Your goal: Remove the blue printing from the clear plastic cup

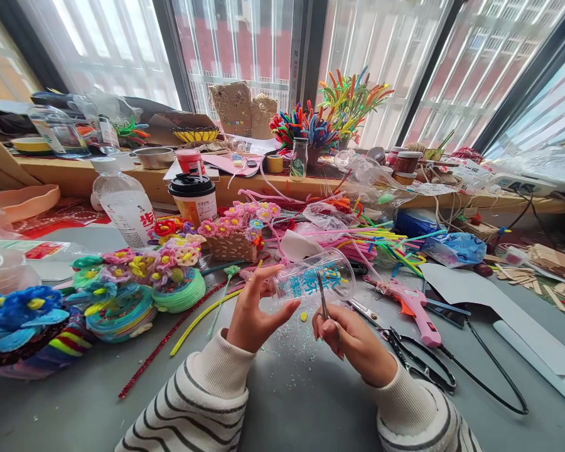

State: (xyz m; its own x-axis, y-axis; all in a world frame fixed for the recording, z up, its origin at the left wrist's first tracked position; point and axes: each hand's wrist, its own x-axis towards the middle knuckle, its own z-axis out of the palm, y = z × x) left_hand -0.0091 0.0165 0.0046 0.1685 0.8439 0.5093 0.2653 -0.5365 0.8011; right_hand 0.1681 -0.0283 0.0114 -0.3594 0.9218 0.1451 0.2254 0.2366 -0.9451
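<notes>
My left hand (254, 307) is closed on a clear plastic cup (289, 285), thumb below and fingers around its left end. The cup lies on its side in the air, blue printed characters facing me. My right hand (341, 336) grips a slim, pointed metal tool (323, 300); whether it is scissors or tweezers I cannot tell. Its tip is over the lettering of the cup; contact is unclear. A small yellow piece (304, 316) and glittery specks lie on the grey table below. Black-handled scissors (414, 358) rest to the right of my right hand.
A pink glue gun (417, 307) with a black cord lies at right. Pipe-cleaner flower pots (179, 289) crowd the left, by a water bottle (125, 204) and a paper coffee cup (195, 198). Loose pipe cleaners (381, 242) heap behind the cup. White paper (494, 307) lies far right.
</notes>
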